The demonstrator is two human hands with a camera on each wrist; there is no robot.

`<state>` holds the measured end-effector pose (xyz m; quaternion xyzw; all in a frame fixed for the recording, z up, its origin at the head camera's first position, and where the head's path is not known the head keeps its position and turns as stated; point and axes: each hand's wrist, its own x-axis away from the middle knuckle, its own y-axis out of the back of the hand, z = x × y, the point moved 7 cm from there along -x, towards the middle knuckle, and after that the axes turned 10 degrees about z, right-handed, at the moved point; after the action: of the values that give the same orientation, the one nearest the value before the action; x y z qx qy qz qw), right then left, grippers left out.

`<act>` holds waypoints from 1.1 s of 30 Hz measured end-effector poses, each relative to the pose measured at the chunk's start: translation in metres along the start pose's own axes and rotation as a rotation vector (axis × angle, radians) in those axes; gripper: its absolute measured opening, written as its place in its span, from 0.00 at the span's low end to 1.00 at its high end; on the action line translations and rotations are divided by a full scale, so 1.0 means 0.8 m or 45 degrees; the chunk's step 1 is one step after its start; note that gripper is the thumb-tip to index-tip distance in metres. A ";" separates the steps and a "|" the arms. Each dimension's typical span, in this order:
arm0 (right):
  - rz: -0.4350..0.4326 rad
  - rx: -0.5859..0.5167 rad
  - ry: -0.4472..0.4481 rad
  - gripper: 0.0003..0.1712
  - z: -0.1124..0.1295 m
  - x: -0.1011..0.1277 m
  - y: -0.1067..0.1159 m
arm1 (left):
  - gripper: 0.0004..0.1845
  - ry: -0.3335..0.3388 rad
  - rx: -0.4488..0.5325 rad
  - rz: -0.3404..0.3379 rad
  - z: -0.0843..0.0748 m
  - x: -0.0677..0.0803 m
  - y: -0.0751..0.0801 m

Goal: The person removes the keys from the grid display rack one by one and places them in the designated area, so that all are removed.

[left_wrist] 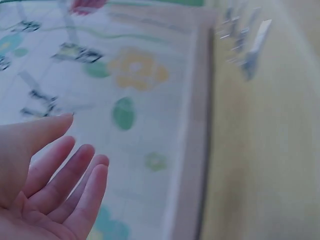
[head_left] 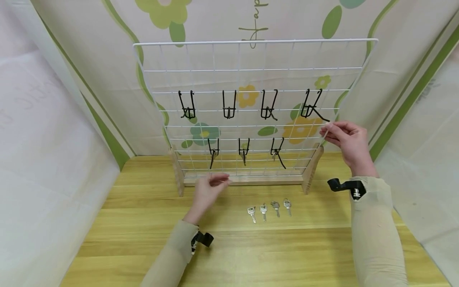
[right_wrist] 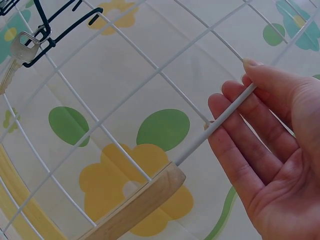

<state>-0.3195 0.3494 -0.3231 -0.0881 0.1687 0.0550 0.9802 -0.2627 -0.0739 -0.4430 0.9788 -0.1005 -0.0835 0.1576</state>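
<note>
- The white wire grid (head_left: 255,41) stands upright on the wood-grain tabletop (head_left: 251,255), its thin rods crossing in a rectangular mesh inside a thicker rim.
- Two pale wooden feet, a left foot (head_left: 176,173) and a right foot (head_left: 312,169), hold it at its lower corners, with a wooden crossbar (head_left: 258,181) running between them.
- Seven black wire hooks hang on the mesh: an upper row (head_left: 234,103) of four and a lower row (head_left: 244,152) of three. The upper hook farthest to the person's right sits askew, its prong slanting outward.
- A silver hanging key (right_wrist: 24,49) shows clearly on one hook from the right wrist (broad round head, slim toothed blade).
- Four silver loose keys (head_left: 263,209) lie in a short row on the tabletop before the crossbar, heads toward the grid, blades toward the person.
- The right hand (head_left: 349,145) grips the grid's right side rod, thumb in front and fingers behind.
- The left hand (head_left: 208,191) holds nothing, its fingers loosely bent near the crossbar.
- Behind everything hangs a pale cloth (head_left: 89,71) printed with flowers and green leaves.
</note>
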 end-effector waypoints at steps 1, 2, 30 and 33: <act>0.001 -0.003 0.003 0.16 0.000 0.000 0.000 | 0.11 0.004 0.026 -0.042 -0.005 0.001 0.010; 0.001 -0.004 0.006 0.16 0.001 0.000 0.000 | 0.11 -0.004 0.042 -0.086 -0.010 0.002 0.021; -0.010 0.026 -0.030 0.18 0.000 0.000 0.002 | 0.12 0.019 -0.089 -0.369 -0.032 -0.033 0.076; -0.014 0.028 -0.036 0.18 -0.001 0.001 0.002 | 0.12 0.020 -0.074 -0.372 -0.031 -0.034 0.075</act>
<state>-0.3194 0.3511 -0.3239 -0.0776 0.1548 0.0489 0.9837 -0.2946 -0.1163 -0.3970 0.9787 0.0468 -0.1009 0.1726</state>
